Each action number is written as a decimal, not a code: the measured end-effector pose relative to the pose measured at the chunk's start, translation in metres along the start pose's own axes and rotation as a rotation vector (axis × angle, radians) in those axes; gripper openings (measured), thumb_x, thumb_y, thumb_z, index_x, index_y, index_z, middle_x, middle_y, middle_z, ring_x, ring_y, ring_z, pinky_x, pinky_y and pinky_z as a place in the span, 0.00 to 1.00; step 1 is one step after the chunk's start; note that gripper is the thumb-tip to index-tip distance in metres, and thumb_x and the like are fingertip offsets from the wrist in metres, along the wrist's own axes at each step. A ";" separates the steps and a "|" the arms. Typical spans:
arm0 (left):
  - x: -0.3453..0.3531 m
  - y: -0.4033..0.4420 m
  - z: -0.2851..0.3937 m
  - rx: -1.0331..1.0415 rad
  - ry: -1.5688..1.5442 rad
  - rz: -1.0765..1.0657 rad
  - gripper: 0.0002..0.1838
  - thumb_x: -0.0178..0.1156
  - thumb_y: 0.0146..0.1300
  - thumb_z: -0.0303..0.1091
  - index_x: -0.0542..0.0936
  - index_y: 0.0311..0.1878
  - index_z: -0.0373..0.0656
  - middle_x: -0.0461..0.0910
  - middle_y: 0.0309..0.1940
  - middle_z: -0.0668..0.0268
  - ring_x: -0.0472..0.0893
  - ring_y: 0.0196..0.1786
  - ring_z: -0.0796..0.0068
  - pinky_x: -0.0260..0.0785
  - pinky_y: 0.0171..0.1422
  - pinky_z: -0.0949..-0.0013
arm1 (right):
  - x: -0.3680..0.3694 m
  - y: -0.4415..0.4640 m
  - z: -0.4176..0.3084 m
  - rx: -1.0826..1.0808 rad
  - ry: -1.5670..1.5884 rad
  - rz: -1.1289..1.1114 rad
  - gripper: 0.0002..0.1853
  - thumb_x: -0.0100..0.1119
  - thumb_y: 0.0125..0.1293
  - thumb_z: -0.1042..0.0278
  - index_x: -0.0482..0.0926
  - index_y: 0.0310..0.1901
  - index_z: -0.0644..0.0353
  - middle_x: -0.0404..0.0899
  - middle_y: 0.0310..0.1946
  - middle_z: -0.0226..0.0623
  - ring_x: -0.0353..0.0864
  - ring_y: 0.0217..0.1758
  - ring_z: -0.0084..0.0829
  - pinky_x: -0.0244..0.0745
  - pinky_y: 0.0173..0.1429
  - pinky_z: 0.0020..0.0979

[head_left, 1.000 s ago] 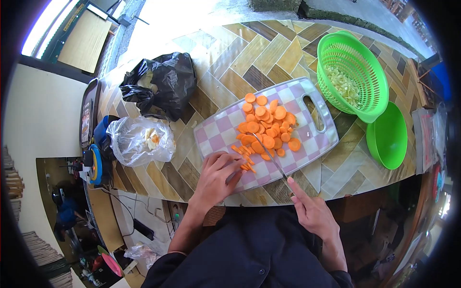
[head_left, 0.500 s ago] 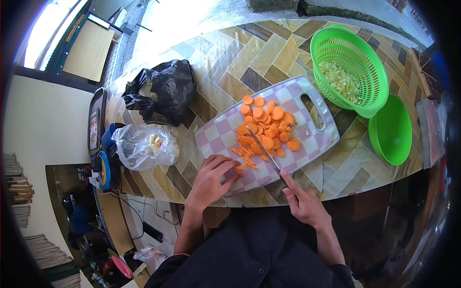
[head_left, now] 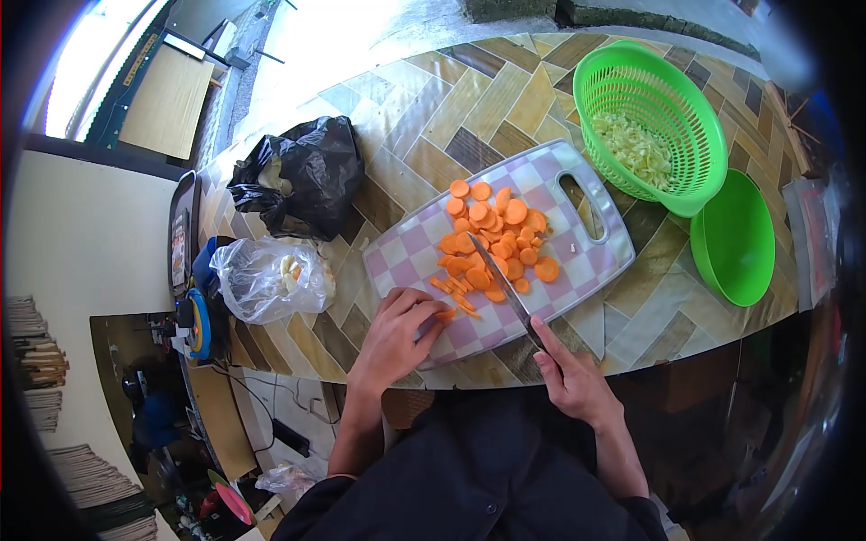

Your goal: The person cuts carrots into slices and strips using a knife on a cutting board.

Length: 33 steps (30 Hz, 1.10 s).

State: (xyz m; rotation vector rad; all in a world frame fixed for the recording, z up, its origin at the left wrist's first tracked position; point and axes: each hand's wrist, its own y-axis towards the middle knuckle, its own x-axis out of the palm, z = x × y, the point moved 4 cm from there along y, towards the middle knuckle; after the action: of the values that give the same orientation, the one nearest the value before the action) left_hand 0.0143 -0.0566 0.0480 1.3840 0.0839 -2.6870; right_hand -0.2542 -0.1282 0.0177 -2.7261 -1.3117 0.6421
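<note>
A checkered pink-and-white cutting board (head_left: 591, 266) carries a pile of orange carrot slices (head_left: 515, 212), with thin carrot strips (head_left: 460, 293) along its near left side. My right hand (head_left: 577, 383) grips a knife (head_left: 510, 294) by its dark handle, the blade slanting up and left over the slices. At the board's lower left edge, my left hand (head_left: 392, 343) is closed, its curled fingertips against a few carrot strips; its fingers partly hide them.
At the back right stands a green colander (head_left: 708, 126) holding chopped pale vegetable, beside a green bowl (head_left: 735, 239). On the left lie a black plastic bag (head_left: 316, 171) and a clear bag (head_left: 262, 284) with pale pieces inside. The patterned table (head_left: 433, 108) curves around the front.
Both hands keep almost the same pose, the knife shifting only slightly. The whole view has moved a little.
</note>
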 end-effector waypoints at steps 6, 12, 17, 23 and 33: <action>-0.004 0.007 0.015 0.037 0.023 0.037 0.16 0.75 0.61 0.29 0.89 0.53 0.46 0.84 0.51 0.64 0.81 0.56 0.55 0.74 0.65 0.56 | 0.001 0.000 0.001 0.021 -0.017 -0.007 0.33 0.53 0.82 0.66 0.59 0.84 0.36 0.81 0.23 0.47 0.84 0.28 0.53 0.78 0.39 0.48; 0.016 0.014 0.019 0.161 0.066 0.030 0.16 0.76 0.60 0.31 0.90 0.52 0.49 0.84 0.51 0.69 0.81 0.58 0.58 0.73 0.66 0.55 | 0.004 0.000 0.006 -0.046 0.005 0.057 0.32 0.53 0.83 0.64 0.59 0.84 0.36 0.81 0.24 0.48 0.84 0.28 0.55 0.77 0.38 0.49; 0.017 0.010 0.005 0.159 0.101 0.066 0.12 0.76 0.60 0.34 0.89 0.48 0.50 0.82 0.50 0.72 0.81 0.57 0.64 0.72 0.61 0.58 | 0.001 -0.001 0.005 -0.001 -0.023 0.032 0.32 0.52 0.83 0.63 0.59 0.84 0.37 0.88 0.33 0.49 0.87 0.33 0.56 0.81 0.42 0.48; -0.005 0.015 0.013 0.035 0.074 0.077 0.24 0.79 0.57 0.38 0.86 0.57 0.48 0.82 0.55 0.67 0.79 0.63 0.59 0.72 0.69 0.56 | 0.000 -0.001 0.002 0.009 -0.011 0.033 0.31 0.52 0.83 0.63 0.59 0.84 0.38 0.88 0.32 0.49 0.87 0.33 0.56 0.80 0.42 0.49; 0.002 0.015 -0.002 -0.130 -0.126 -0.103 0.31 0.78 0.60 0.37 0.82 0.66 0.44 0.82 0.62 0.61 0.81 0.63 0.55 0.75 0.69 0.58 | 0.002 -0.001 0.005 -0.030 -0.004 0.058 0.32 0.52 0.83 0.63 0.60 0.84 0.39 0.82 0.26 0.51 0.85 0.29 0.55 0.79 0.39 0.47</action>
State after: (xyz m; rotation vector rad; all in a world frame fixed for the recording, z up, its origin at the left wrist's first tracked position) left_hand 0.0163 -0.0712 0.0452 1.2025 0.3208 -2.7875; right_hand -0.2555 -0.1268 0.0129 -2.7981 -1.2572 0.6370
